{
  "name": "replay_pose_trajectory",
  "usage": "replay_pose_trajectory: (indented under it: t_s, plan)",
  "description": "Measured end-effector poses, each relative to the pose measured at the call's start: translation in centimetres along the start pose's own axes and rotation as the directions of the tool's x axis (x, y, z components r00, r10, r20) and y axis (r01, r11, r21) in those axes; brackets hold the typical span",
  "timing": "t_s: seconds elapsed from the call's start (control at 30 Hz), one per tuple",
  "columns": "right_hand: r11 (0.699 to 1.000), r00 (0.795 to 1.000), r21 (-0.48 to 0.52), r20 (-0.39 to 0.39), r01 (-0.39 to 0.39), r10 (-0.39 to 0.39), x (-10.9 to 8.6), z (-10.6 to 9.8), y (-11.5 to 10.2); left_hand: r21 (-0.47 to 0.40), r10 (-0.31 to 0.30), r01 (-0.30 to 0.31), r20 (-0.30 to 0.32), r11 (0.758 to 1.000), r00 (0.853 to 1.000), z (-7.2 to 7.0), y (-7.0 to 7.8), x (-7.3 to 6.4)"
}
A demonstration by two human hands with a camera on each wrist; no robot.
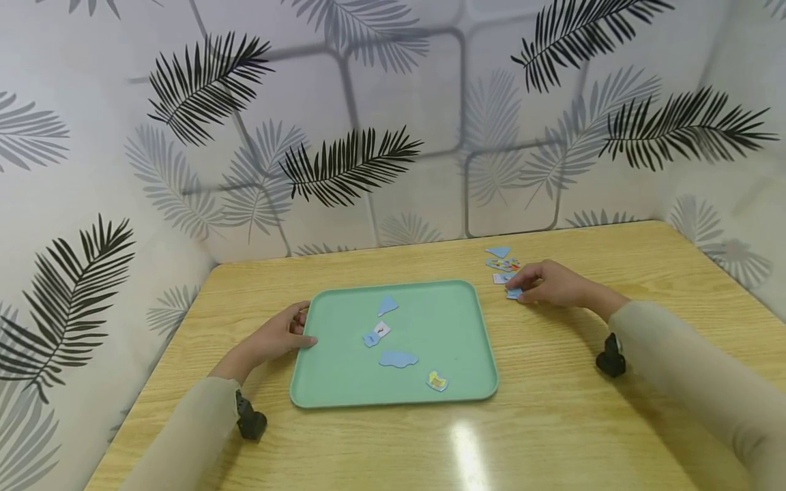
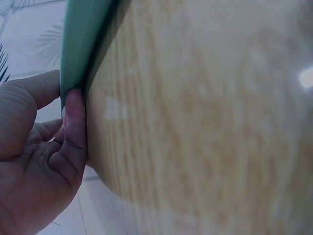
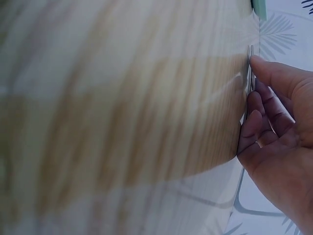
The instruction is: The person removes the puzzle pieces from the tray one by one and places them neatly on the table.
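My left hand (image 1: 279,335) grips the left rim of a green tray (image 1: 393,402), thumb over the edge and fingers against its outer side. The tray's edge (image 2: 78,44) also shows between thumb and fingers in the left wrist view. Right of the tray, my right hand (image 1: 549,283) pinches a small blue puzzle piece (image 1: 513,294) low at the table. From the side, that thin piece (image 3: 252,73) shows at the thumb tip. Its far part is hidden by the fingers.
Inside the tray lie a blue triangular piece (image 1: 387,305), two small touching pieces, a wavy blue piece (image 1: 398,359) and a yellow-patterned piece (image 1: 437,381). Beyond my right hand are another blue triangle (image 1: 499,251) and a colourful piece (image 1: 503,264). A patterned wall borders the wooden table (image 1: 552,423).
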State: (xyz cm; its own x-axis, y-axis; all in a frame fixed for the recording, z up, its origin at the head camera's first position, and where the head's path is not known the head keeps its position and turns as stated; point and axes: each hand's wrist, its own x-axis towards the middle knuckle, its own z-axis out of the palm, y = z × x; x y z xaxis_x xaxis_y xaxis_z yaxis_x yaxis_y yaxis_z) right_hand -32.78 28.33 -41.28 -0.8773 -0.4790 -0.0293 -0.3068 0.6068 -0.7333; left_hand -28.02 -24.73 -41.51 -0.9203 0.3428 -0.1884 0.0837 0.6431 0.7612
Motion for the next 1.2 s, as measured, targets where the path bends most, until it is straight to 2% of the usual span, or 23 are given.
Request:
replay_pose_trajectory:
  t_s: [0.83, 1.2]
  plan:
    - [0.999, 1.0, 0.037, -0.007, -0.007, 0.008, 0.08, 0.27, -0.36, -0.017, 0.013, -0.013, 0.004, 1.0, 1.0, -0.05, 0.21, -0.28]
    - [1.0, 1.0, 0.004, -0.008, -0.017, 0.017, -0.11, -0.18, -0.42, 0.008, 0.015, -0.015, 0.003, 1.0, 1.0, -0.06, -0.03, -0.03]
